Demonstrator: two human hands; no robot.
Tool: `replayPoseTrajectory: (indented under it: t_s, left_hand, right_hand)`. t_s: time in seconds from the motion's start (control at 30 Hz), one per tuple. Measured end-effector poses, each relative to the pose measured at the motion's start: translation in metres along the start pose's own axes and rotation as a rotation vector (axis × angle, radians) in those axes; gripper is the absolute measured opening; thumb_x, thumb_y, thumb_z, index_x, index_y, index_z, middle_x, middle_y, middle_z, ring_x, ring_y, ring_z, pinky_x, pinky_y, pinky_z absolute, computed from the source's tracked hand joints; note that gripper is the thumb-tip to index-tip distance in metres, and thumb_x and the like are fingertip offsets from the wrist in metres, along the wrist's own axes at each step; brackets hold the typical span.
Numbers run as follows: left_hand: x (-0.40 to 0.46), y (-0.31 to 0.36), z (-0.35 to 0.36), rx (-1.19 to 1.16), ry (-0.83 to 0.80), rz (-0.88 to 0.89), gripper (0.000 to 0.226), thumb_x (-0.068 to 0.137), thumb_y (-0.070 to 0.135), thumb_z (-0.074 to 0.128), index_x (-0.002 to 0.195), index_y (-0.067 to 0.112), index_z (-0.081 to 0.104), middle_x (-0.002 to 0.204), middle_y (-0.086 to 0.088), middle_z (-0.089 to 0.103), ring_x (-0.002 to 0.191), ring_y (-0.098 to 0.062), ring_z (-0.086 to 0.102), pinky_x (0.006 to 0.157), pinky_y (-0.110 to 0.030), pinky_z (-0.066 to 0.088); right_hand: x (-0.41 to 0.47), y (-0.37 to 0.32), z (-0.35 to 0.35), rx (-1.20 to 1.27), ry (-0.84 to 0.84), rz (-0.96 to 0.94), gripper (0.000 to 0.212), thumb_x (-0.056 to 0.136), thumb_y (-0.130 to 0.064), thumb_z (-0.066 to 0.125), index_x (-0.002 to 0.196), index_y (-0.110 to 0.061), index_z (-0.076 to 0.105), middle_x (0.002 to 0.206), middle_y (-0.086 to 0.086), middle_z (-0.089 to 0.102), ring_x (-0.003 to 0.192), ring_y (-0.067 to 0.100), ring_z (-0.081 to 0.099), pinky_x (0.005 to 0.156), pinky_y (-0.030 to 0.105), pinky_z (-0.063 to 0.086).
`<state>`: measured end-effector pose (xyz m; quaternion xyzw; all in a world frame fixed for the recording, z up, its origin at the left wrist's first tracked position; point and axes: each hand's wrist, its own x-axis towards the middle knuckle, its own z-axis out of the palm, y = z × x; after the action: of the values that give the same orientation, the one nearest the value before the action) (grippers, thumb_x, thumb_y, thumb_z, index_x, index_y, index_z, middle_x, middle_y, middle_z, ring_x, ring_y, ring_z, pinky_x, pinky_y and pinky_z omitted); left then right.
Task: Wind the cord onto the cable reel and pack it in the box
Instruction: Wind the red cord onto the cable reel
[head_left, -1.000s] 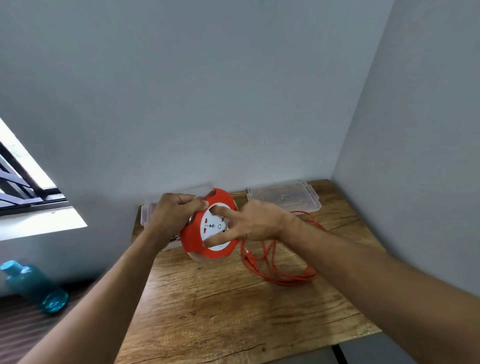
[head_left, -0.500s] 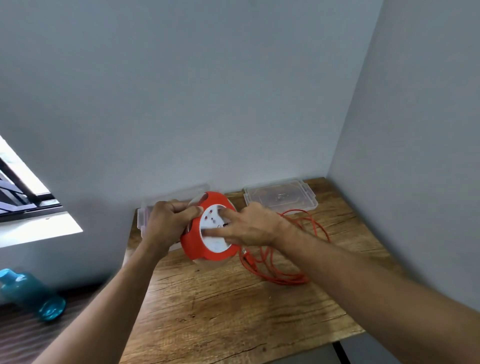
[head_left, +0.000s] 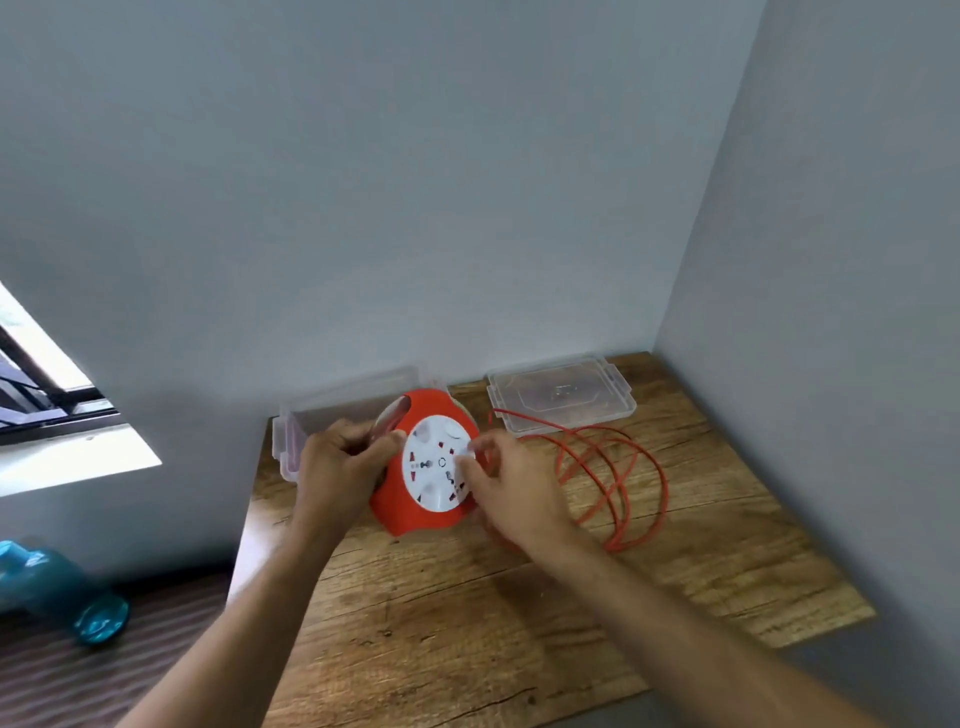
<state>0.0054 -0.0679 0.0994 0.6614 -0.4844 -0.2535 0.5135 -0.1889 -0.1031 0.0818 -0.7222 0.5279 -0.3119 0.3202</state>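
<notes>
An orange cable reel (head_left: 415, 506) with a white socket face stands tilted on the wooden table (head_left: 519, 623). My left hand (head_left: 343, 467) grips the reel's handle on its left side. My right hand (head_left: 511, 488) has its fingertips on the right edge of the white disc. Loose orange cord (head_left: 613, 478) lies in loops on the table to the right of the reel. A clear plastic box (head_left: 311, 415) stands behind the reel against the wall, partly hidden by my left hand.
The clear box lid (head_left: 561, 395) lies flat at the back right of the table. Grey walls close in the table's back and right sides. A teal bottle (head_left: 62, 592) lies on the floor at the left, below a window.
The white disc has turned under my right hand's fingers, and that hand shifted to the disc's right edge. The cord loops have spread out and risen to the right. My left hand stays on the handle.
</notes>
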Motion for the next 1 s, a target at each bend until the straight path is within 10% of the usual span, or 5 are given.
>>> replayPoseTrajectory:
  t_s: [0.17,0.53,0.67,0.8,1.0]
  left_hand:
    - [0.012,-0.002,-0.008,-0.07,-0.133,-0.134,0.042,0.089,0.017,0.073,0.054,-0.001,0.059,0.046,-0.001,0.056,0.043,-0.013,0.049,0.053,-0.028,0.037]
    - [0.018,0.015,-0.005,0.112,-0.289,-0.117,0.023,0.09,0.03,0.073,0.07,0.033,0.084,0.071,0.001,0.082,0.064,-0.015,0.079,0.061,-0.029,0.059]
    - [0.011,0.015,0.0,0.078,-0.131,-0.065,0.017,0.08,0.037,0.076,0.066,0.042,0.081,0.073,-0.001,0.08,0.066,-0.018,0.077,0.064,-0.041,0.063]
    - [0.001,0.016,0.014,0.027,0.012,0.038,0.009,0.07,0.04,0.073,0.064,0.045,0.079,0.074,0.001,0.059,0.061,-0.002,0.058,0.06,-0.029,0.049]
    - [-0.007,0.005,0.022,0.056,0.05,0.111,0.022,0.072,0.037,0.076,0.078,0.016,0.08,0.079,-0.011,0.06,0.066,-0.011,0.056,0.065,-0.029,0.05]
  right_hand:
    - [0.008,0.031,-0.031,-0.781,-0.262,-0.933,0.057,0.098,-0.024,0.053,0.147,-0.047,0.036,0.155,0.012,0.037,0.073,0.032,0.066,0.052,0.039,0.055]
    - [0.036,0.01,-0.029,-1.038,-0.311,-1.214,0.063,0.087,-0.028,0.073,0.14,-0.048,0.045,0.13,0.016,0.051,0.046,0.027,0.055,0.038,0.026,0.025]
    - [0.027,0.014,-0.007,-0.886,-0.086,-0.897,0.061,0.088,-0.049,0.06,0.143,-0.043,0.034,0.113,0.011,0.065,0.059,0.031,0.064,0.045,0.031,0.04]
    - [0.004,-0.01,0.023,-0.129,0.114,-0.037,0.068,0.071,-0.063,0.055,0.133,-0.042,0.04,0.096,0.001,0.073,0.081,0.027,0.069,0.069,0.038,0.055]
    - [0.004,-0.032,0.025,0.878,-0.177,0.706,0.032,0.094,-0.042,0.055,0.098,-0.012,0.064,0.062,0.006,0.068,0.036,0.012,0.055,0.034,0.016,0.034]
